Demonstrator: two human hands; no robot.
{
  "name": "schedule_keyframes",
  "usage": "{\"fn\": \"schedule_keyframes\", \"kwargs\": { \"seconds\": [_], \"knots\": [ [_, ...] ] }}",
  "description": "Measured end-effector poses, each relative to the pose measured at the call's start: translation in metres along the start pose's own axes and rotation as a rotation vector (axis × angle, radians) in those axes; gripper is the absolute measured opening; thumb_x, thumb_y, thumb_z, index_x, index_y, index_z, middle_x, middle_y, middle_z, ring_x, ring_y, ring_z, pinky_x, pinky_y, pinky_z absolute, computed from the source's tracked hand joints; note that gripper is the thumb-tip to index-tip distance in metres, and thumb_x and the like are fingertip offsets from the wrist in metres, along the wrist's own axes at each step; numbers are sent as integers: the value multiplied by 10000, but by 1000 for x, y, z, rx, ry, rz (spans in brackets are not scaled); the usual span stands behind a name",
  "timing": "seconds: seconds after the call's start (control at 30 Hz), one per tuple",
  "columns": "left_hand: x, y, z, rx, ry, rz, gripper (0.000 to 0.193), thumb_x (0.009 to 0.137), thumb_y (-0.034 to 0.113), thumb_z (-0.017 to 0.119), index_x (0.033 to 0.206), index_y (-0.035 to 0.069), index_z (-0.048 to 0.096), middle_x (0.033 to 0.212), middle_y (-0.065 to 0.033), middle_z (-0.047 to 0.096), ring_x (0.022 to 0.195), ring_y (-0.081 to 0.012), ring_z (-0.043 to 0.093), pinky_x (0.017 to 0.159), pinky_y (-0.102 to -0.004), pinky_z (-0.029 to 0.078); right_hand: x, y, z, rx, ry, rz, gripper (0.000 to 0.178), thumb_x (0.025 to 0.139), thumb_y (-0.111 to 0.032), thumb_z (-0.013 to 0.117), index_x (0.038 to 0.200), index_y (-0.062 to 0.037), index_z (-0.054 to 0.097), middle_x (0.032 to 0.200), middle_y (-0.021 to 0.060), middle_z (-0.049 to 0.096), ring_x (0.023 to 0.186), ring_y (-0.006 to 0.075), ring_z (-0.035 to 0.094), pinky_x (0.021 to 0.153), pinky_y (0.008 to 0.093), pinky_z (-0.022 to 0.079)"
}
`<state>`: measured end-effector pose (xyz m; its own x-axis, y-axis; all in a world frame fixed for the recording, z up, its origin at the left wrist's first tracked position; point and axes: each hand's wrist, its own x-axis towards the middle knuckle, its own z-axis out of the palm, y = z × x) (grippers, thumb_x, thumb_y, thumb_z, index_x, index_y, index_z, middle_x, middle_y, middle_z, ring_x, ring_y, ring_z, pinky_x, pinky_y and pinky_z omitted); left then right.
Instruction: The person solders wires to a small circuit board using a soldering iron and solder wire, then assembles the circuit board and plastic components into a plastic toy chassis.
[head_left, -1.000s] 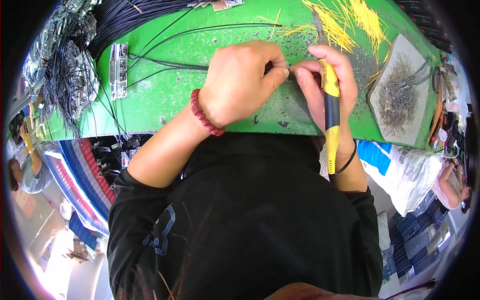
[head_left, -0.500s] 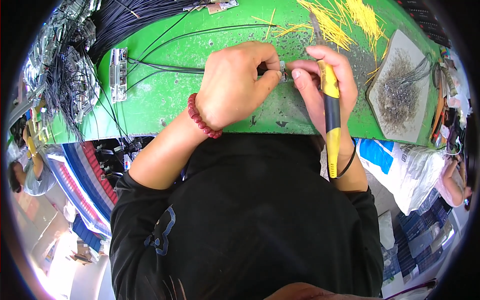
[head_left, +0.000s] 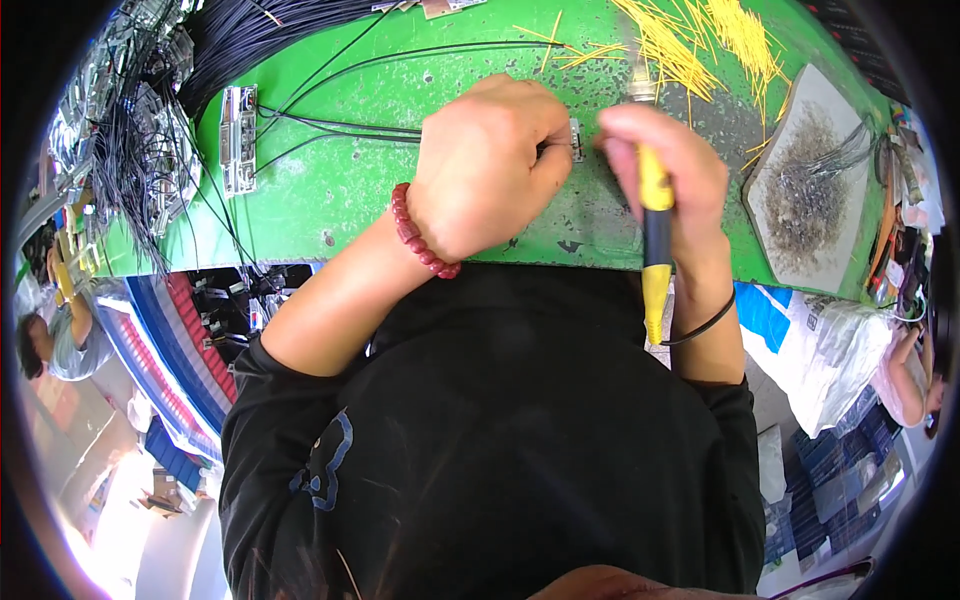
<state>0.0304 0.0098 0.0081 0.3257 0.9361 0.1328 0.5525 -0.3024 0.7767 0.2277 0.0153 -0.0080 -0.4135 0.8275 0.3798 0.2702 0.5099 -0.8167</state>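
Observation:
My left hand [head_left: 490, 165], with a red bead bracelet at the wrist, is closed in a pinch at the middle of the green table. A small silvery metal part [head_left: 576, 141] pokes out past its fingertips; the rest is hidden by the hand. Black cables [head_left: 350, 134] run from under this hand to a clear-and-metal piece [head_left: 239, 140] lying to the left. In my right hand [head_left: 685, 165], a little blurred, is a yellow and black soldering iron [head_left: 657, 220]. Its metal tip points away from me. Free space separates the right fingers from the metal part.
Thin yellow sticks [head_left: 670, 55] lie scattered at the far right. A pale board [head_left: 850, 200] with dark grains and fine wires is on the right. Black cables [head_left: 270, 35] and a heap of metal pieces [head_left: 145, 110] fill the far left. The table [head_left: 560, 215] ends just before my body.
My right hand has drawn away to the right from the metal part, carrying the soldering iron. My left hand has shifted slightly right, still pinching.

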Motion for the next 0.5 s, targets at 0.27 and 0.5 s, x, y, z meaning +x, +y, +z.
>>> {"fn": "schedule_keyframes", "kwargs": {
  "seconds": [0.27,0.5],
  "knots": [
    [4,-3,5,104,35,86,86,694,-17,645,710,30,573,756,-91,632,736,-297,591,669,-368,484,-36,-22,-12,258,282,368,559,938,-422,571,1252,35,497,778,123,671,630,105,578,565,216,442],
    [9,-1,7,163,0,90,105,682,-28,629,671,22,538,698,-98,583,698,-309,564,642,-376,470,-51,-14,-16,257,430,394,611,898,-522,530,1032,52,691,894,108,666,649,82,542,527,213,380]
  ]
}}
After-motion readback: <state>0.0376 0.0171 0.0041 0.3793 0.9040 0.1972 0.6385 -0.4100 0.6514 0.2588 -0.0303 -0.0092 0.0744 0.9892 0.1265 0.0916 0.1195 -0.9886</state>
